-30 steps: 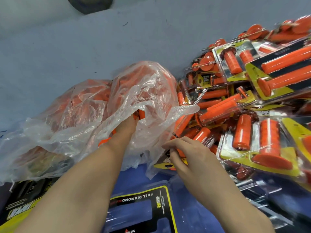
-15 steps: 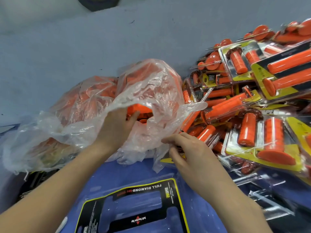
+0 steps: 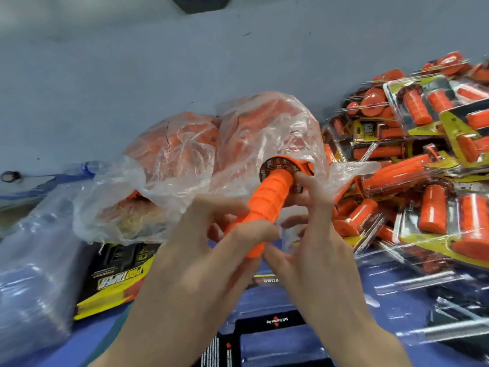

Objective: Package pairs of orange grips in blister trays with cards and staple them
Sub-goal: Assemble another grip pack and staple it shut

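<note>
We see a blue table [image 3: 90,337] with a crumpled clear plastic bag of orange rubber grips [image 3: 185,160] lying on it. Right of the bag and touching it rises a heap of clear blister packs with yellow-and-black cards and orange grips inside [image 3: 423,168]. A stack of flat black-and-yellow printed cards [image 3: 116,282] pokes out from under the bag's front edge. Left of the bag lies a bulky bundle of transparent trays wrapped in clear film [image 3: 34,260]. In front of the bag sits a clear blister tray over a black card [image 3: 275,327], and in front of it to the right we see loose empty clear trays [image 3: 423,287].

A packing workshop: heaped blister packs [image 3: 434,221], bag of orange grips [image 3: 264,133], printed cards [image 3: 116,284].
</note>
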A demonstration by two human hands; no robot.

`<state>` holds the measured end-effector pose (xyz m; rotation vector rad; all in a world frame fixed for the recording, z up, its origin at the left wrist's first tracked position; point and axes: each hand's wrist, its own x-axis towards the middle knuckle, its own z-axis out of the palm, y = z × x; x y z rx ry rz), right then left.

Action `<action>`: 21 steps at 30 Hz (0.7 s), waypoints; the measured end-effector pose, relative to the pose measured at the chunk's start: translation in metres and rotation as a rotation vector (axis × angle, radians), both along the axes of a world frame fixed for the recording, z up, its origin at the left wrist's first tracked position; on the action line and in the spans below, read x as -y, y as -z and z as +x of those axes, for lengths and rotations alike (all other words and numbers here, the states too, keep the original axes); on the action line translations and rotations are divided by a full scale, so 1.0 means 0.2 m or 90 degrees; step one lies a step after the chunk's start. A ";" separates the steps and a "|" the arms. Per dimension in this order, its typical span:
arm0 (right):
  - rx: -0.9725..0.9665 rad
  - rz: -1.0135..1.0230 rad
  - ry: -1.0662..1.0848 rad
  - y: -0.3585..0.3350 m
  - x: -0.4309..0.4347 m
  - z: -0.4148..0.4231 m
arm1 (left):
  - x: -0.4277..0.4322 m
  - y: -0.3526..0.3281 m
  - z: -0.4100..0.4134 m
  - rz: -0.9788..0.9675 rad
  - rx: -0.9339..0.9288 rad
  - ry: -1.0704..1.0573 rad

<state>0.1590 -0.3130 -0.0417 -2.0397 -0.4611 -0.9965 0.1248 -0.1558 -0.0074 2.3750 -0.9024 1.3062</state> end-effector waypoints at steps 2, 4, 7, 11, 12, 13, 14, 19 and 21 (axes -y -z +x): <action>0.002 -0.022 0.000 -0.01 -0.01 -0.01 | 0.00 0.00 0.00 0.002 -0.048 0.036; -0.012 0.012 -0.039 0.00 -0.02 -0.01 | 0.00 0.01 -0.01 -0.037 -0.121 0.112; -0.143 0.232 -0.235 0.02 -0.05 -0.01 | -0.03 0.02 0.00 -0.252 -0.235 0.113; -0.290 0.278 -0.439 0.02 -0.04 -0.04 | -0.10 0.09 0.06 -0.508 -0.415 0.074; -0.304 0.257 -0.456 0.03 -0.02 -0.05 | -0.10 0.10 0.06 -0.525 -0.445 0.073; -0.312 0.238 -0.451 0.03 -0.03 -0.04 | -0.11 0.11 0.06 -0.536 -0.465 0.071; -0.322 0.230 -0.437 0.04 -0.03 -0.03 | -0.11 0.11 0.06 -0.549 -0.480 0.068; -0.380 0.220 -0.426 0.06 -0.01 -0.01 | -0.11 0.14 0.06 -0.561 -0.561 0.049; -0.360 0.228 -0.460 0.04 0.02 -0.04 | -0.11 0.15 0.07 -0.538 -0.559 0.046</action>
